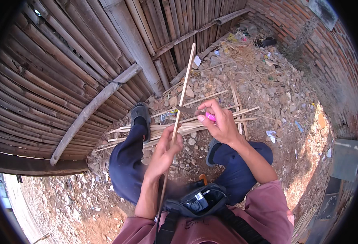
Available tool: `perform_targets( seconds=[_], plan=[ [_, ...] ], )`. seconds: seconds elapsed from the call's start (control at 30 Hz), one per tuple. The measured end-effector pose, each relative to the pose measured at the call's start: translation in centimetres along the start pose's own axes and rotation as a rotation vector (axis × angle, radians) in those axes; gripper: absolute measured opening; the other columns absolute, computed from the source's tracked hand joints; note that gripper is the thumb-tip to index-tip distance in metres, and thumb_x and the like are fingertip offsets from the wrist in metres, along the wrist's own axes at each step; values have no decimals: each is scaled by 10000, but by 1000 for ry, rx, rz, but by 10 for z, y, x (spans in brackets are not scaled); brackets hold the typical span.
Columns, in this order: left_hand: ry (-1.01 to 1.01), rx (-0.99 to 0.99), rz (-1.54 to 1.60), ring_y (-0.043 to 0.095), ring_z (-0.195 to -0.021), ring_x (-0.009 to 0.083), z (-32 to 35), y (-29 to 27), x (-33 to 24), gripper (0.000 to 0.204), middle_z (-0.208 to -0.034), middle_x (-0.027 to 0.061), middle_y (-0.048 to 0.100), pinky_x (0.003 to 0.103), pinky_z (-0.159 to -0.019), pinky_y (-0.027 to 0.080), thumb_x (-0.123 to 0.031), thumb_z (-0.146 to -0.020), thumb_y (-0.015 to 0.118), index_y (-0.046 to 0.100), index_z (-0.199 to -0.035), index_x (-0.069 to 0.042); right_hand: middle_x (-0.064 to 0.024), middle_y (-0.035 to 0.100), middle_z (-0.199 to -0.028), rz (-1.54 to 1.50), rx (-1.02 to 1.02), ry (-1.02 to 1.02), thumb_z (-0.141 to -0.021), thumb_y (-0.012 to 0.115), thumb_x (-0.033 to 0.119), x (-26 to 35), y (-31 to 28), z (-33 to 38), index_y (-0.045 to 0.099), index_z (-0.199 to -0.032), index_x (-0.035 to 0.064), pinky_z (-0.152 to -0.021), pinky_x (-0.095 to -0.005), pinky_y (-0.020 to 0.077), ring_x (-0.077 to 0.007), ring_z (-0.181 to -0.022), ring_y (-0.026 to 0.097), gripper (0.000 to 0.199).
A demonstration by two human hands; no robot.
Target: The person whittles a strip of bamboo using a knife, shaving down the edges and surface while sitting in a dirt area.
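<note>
- At my waist, a dark pouch (197, 201) hangs open on its strap; not in use.
- Just above it, my left hand (165, 152) is closed round a long thin bamboo strip (181, 101), fingers (178, 142) wrapped tight on its middle. The strip runs from near my lap up and away, its far end pointing at the bamboo fence (65, 61).
- My right hand (221, 122) is clamped on a pink-handled knife (209, 116), thumb and fingers pinched on the handle, the dark blade (186, 110) laid against the strip just past my left hand.
- Step in hand, as I judge it: shaving or splitting the strip. Next move calls for pushing the blade along the strip, away from my left fingers, holding the strip steady.
- Between my feet, a pile of cut strips (179, 128) lies across the rubble ground (268, 89), by my dark sandal (140, 114).
- Far off, a brick wall (309, 36).
</note>
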State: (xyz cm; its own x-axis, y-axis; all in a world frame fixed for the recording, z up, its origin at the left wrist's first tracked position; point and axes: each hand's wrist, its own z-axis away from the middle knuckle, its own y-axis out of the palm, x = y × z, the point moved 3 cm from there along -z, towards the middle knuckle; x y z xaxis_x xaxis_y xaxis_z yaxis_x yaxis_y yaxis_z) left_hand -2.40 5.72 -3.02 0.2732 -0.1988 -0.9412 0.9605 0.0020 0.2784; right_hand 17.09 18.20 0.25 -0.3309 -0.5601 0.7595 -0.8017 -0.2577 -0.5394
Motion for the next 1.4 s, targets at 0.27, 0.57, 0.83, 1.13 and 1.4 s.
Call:
perform_targets(
  seconds=[0.27,0.57,0.83,1.13,1.4],
  plan=[
    [126,23,-89,561,-1080,119,-2,1,1,582,-1289,94,615,290,-949,458,22,-1024,582,378,-1569,1,-100,707,-743,144,146,-84,-965,754,311,0,-3,3,715,-965,79,-600,-374,522,-292,-637,707,235],
    [53,44,43,586,-914,82,0,0,-3,515,-1332,100,621,237,-778,483,-85,-1096,558,369,-1569,-6,-99,742,-774,143,155,-94,-942,789,321,-2,-7,3,737,-983,87,-589,-377,535,-286,-659,737,243],
    [129,-130,92,629,-1000,78,-1,0,-10,595,-1281,70,628,233,-807,529,-89,-1051,662,389,-1571,10,-95,718,-682,162,163,-159,-932,786,435,-1,4,9,726,-971,131,-523,-411,505,-303,-572,704,312],
    [178,-138,149,672,-983,115,-4,-8,-3,551,-1320,108,636,261,-823,558,-56,-1028,690,466,-1518,58,-88,728,-699,147,163,-168,-927,793,406,3,6,9,768,-1029,156,-538,-405,519,-294,-588,712,271],
    [212,-184,127,710,-1007,174,-6,-5,-3,562,-1317,139,644,326,-884,602,-19,-1028,672,453,-1539,69,-96,788,-816,124,144,-184,-918,799,356,5,7,10,832,-1069,157,-563,-370,552,-257,-650,746,252]
  ],
)
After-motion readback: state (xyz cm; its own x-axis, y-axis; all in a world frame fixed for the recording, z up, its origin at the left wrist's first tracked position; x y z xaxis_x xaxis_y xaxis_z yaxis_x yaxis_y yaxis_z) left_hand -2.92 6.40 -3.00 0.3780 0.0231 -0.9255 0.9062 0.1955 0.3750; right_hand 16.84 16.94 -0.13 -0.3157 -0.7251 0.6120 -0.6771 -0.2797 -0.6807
